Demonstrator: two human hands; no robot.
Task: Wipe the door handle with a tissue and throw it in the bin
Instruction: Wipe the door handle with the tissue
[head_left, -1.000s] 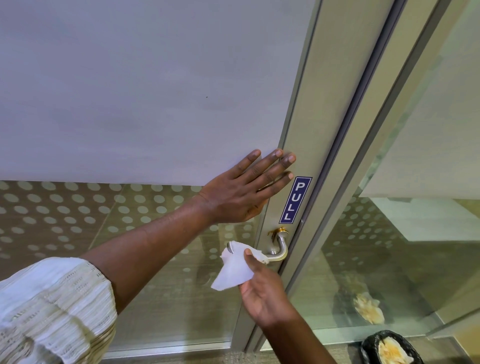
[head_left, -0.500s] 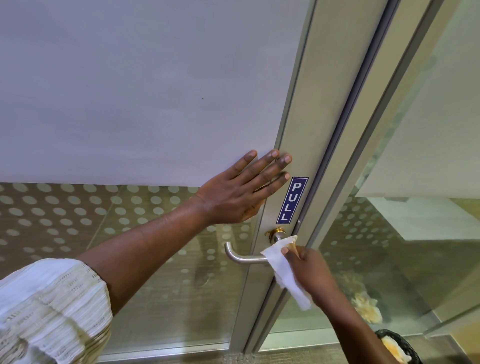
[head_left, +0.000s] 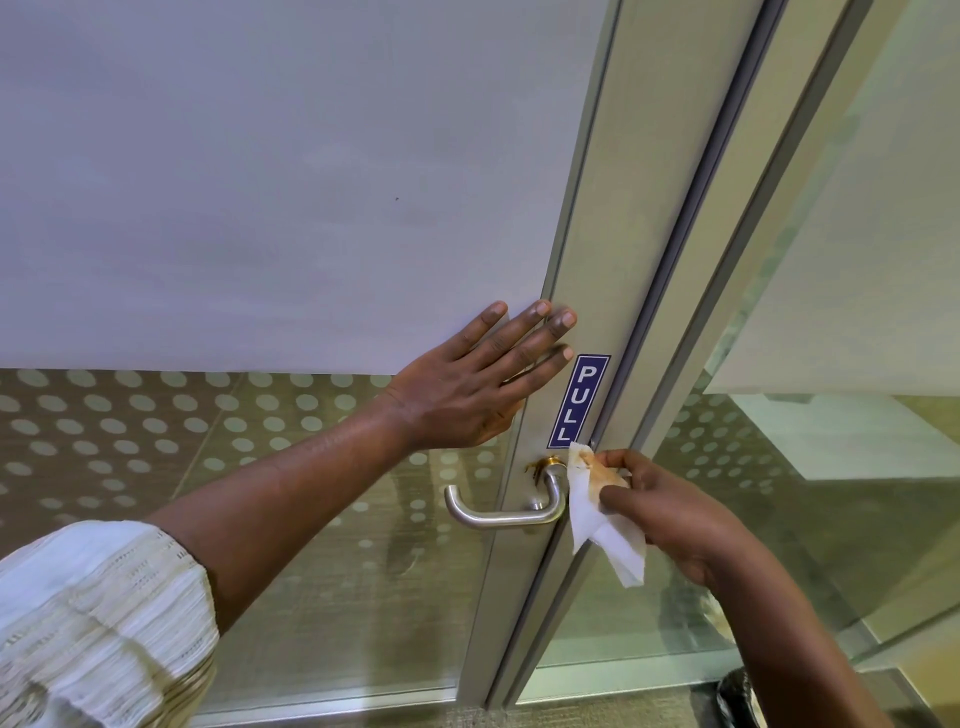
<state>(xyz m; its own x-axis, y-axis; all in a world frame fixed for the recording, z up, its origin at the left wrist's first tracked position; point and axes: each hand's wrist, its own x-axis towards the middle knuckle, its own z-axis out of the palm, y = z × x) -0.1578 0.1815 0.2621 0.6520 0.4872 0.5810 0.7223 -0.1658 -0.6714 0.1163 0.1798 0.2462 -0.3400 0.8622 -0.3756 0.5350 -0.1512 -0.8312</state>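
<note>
A silver lever door handle juts from the metal door frame, with a brownish smear at its brass base. My right hand pinches a white tissue just right of the handle's neck; the tissue has an orange-brown stain near its top and hangs down below my fingers. My left hand lies flat against the door above the handle, fingers spread, beside a blue PULL sticker. A black bin shows only as a sliver at the bottom right, behind my right forearm.
The door has a frosted upper pane and dotted glass below. A fixed glass panel stands to the right of the frame. Carpeted floor runs along the bottom edge.
My right hand slid the tissue from the handle's free end along the lever to its base, then lifted it slightly off to the right. The tissue now shows a stain. My left hand stayed put.
</note>
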